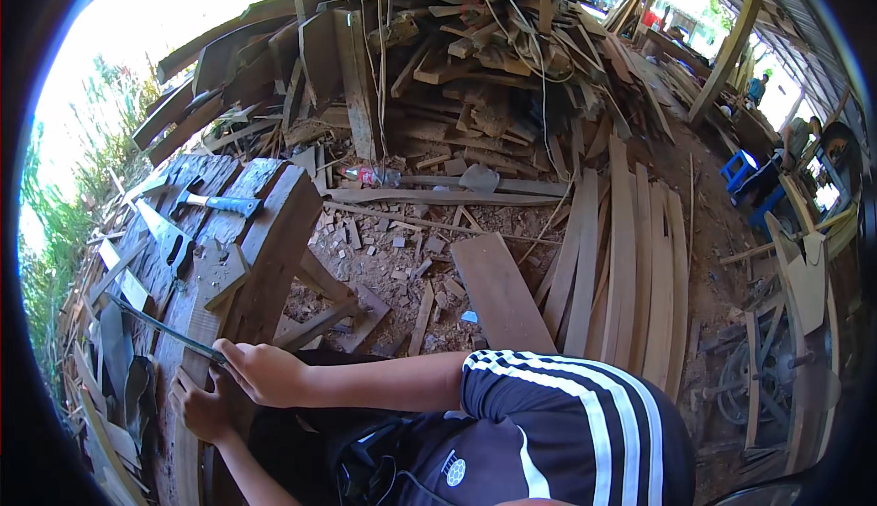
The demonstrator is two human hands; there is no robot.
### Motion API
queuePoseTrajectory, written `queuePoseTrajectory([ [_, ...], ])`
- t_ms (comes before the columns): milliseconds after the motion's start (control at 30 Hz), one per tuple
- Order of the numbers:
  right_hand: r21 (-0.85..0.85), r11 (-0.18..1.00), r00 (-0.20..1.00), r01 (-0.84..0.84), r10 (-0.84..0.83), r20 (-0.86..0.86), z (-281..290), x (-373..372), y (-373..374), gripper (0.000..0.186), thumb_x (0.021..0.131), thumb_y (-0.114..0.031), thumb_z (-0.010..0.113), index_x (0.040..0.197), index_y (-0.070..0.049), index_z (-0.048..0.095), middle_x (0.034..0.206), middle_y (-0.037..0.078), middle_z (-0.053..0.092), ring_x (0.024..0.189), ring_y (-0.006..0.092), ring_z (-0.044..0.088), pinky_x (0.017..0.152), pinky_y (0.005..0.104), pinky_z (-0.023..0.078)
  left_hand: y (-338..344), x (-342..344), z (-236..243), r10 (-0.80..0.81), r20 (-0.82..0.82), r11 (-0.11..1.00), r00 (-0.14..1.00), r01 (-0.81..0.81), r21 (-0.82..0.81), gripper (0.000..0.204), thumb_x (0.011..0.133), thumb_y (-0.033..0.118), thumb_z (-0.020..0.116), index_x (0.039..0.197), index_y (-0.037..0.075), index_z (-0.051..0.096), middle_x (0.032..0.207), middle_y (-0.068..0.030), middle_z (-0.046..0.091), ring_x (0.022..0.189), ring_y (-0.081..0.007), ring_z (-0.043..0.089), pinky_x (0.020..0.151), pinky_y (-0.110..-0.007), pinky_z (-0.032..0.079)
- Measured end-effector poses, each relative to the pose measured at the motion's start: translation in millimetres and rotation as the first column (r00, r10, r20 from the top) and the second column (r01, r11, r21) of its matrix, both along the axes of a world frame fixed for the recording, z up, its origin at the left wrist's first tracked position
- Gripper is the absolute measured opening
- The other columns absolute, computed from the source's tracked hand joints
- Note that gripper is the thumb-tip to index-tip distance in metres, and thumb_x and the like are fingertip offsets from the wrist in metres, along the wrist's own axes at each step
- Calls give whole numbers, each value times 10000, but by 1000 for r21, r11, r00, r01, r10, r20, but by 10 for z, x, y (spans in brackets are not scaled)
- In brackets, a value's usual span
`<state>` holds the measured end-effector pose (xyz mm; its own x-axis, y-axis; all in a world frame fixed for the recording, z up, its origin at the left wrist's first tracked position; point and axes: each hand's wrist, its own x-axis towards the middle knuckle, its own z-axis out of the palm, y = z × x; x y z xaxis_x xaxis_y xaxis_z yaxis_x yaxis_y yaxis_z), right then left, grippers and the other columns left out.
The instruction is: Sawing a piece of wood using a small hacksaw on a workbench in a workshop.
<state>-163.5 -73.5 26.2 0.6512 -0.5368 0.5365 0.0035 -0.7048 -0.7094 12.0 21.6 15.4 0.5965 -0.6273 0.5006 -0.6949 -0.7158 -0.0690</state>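
1. Striped sleeve (571, 401) lies nearest the camera; its right hand (265, 374) holds the near end of a thin dark strip (164, 328).
2. Left hand (201, 405) curls just beside, near the bench's (283, 223) right edge; I cannot tell whether it grips.
3. Fingers that close could be nicked if the strip slips.
4. Its long axis slants across the bench, pointing toward the left edge.

Opens onto sunlit shrubs (78, 177) left of the lumber pile (489, 72). Has corrugated roofing (808, 26) to its right, offcut-strewn dirt floor (388, 264) before it.
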Motion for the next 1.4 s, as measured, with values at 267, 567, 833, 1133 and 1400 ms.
queuePoseTrajectory([
  [267, 95, 995, 994, -19, 9, 107, -75, -39, 9, 402, 1003, -68, 558, 1343, 18, 362, 881, 302, 657, 786, 510, 668, 669, 569, 531, 24, -70, 79, 2, -18, 1000, 1000, -3, -7, 702, 927, 492, 621, 1402, -24, 590, 1336, -240, 632, 1234, -420, 602, 1060, -479, 488],
  [567, 129, 991, 990, -30, 11, 143, -77, -34, -4, 409, 991, -59, 553, 1344, 27, 366, 881, 311, 667, 795, 516, 668, 687, 593, 517, 22, -11, 23, -10, -5, 1000, 1000, 10, 1, 689, 925, 475, 645, 1399, -23, 591, 1331, -234, 637, 1243, -400, 602, 1061, -460, 491],
  [833, 111, 993, 988, -42, 25, 151, -142, 19, -25, 480, 977, -63, 563, 1383, 80, 351, 861, 312, 668, 797, 522, 665, 699, 590, 516, 30, 32, -15, 12, 24, 1000, 1000, -13, 23, 704, 944, 508, 615, 1433, 3, 573, 1351, -229, 637, 1237, -407, 615, 1050, -475, 500],
  [1133, 117, 992, 989, -35, 18, 145, -154, 32, -39, 460, 967, -59, 570, 1351, 74, 357, 818, 301, 662, 788, 511, 668, 697, 585, 510, -39, 147, -171, -1, 77, 999, 997, -2, 36, 720, 954, 542, 596, 1440, 12, 569, 1364, -228, 635, 1218, -405, 630, 1037, -476, 510],
  [1400, 153, 987, 991, -51, 31, 131, -117, -2, -22, 473, 955, -52, 575, 1357, 74, 360, 831, 302, 664, 802, 514, 667, 719, 579, 512, -51, 126, -135, -20, 83, 999, 996, 17, 36, 715, 959, 546, 590, 1426, 4, 578, 1357, -230, 639, 1214, -409, 628, 1046, -478, 503],
])
